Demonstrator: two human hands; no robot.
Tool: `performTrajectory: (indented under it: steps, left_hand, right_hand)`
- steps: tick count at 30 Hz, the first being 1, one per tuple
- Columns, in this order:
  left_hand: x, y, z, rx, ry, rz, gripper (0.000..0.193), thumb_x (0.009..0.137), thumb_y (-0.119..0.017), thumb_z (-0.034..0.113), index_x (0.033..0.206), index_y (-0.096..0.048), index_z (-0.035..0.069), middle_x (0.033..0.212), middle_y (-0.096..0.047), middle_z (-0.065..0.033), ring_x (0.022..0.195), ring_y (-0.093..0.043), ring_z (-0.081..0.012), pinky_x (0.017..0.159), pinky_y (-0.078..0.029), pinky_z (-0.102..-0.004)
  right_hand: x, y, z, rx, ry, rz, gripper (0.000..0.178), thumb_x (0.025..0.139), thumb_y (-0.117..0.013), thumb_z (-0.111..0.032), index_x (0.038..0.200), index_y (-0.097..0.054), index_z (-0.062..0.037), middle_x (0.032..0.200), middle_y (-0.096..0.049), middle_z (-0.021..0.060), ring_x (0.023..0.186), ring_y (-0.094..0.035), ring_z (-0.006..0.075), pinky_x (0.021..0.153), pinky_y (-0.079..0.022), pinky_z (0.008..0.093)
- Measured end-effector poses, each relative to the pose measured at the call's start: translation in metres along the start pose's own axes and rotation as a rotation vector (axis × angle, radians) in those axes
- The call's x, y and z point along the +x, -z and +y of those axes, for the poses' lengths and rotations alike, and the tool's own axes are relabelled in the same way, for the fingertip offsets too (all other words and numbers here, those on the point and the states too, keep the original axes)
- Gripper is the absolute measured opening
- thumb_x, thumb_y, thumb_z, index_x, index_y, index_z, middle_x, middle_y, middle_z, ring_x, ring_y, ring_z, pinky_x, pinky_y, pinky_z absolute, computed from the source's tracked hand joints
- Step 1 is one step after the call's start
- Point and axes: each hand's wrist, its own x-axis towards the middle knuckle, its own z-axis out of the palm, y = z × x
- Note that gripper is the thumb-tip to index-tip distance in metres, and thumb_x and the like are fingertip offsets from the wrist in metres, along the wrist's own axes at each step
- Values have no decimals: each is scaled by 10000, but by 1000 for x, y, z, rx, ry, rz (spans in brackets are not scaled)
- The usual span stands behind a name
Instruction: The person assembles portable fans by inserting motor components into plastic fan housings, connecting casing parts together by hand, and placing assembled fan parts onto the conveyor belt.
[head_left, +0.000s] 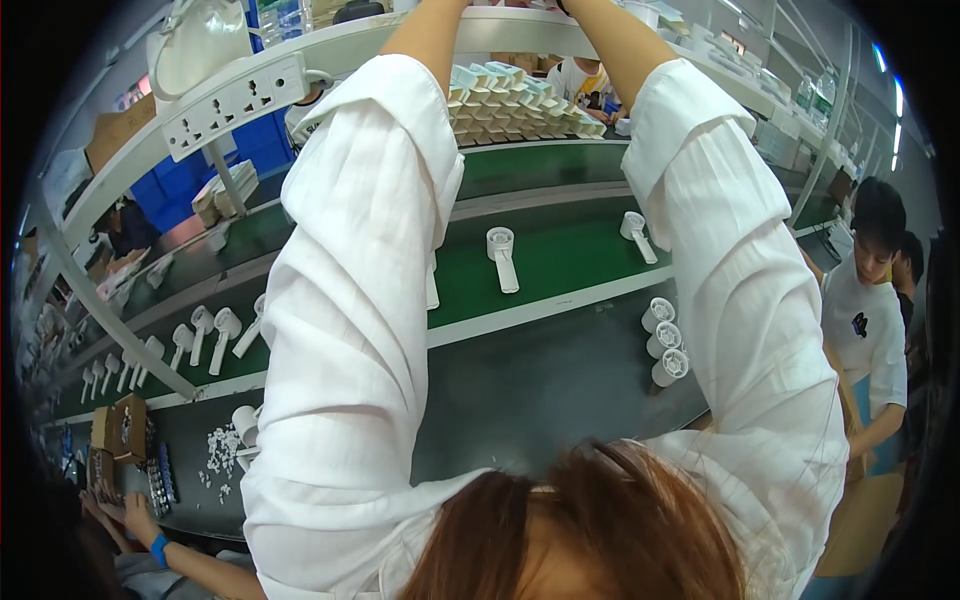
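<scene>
Both my arms stretch up and away, the left forearm point(430, 40) and the right forearm point(622, 45) crossing the white shelf rail point(520, 32). My left hand and my right hand lie beyond the upper edge, so neither shows. Between my sleeves, on the green conveyor belt point(560, 262), rest a white plastic piece with a round head and a handle point(502, 260) and a similar white piece point(637, 237) farther right. Three white round cup-shaped parts point(664, 343) stand in a row by my right sleeve.
A white power strip point(235, 105) is fixed to the rail. Stacked pale cartons point(520, 105) stand behind the belt. More white handled pieces point(203, 330), small white parts point(222, 455) and a brown box point(130, 428) are at left. A person point(870, 310) stands right; another person's hand point(140, 515) is lower left.
</scene>
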Motion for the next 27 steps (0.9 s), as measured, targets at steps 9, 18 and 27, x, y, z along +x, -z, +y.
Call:
performTrajectory:
  steps: [9,18,27]
  left_hand:
    - [2,-1,10,-236,205,812,371,746,-565,283,1044,-697,105,1103,-659,-194,1002,-649,-322,867,-497,-446]
    - [-132,-4,127,-1096,-277,741,437,717,-552,42,1153,-587,44,929,-635,-126,784,-613,-221,706,-496,-332]
    - [-375,-161,231,-2471,-212,243,670,622,-545,-30,1260,-501,170,1288,-422,-169,1077,-471,-362,859,-484,-345]
  right_hand:
    - [-48,14,-9,605,53,457,190,607,-678,-165,752,-652,-45,601,-603,107,477,-557,203,451,-462,363]
    - [-240,-40,-44,1523,250,777,579,709,-597,-17,1252,-396,-37,830,-584,109,602,-575,173,471,-452,306]
    - [-461,-166,-53,1974,37,602,524,634,-598,-78,1119,-448,53,947,-550,139,586,-540,178,482,-448,300]
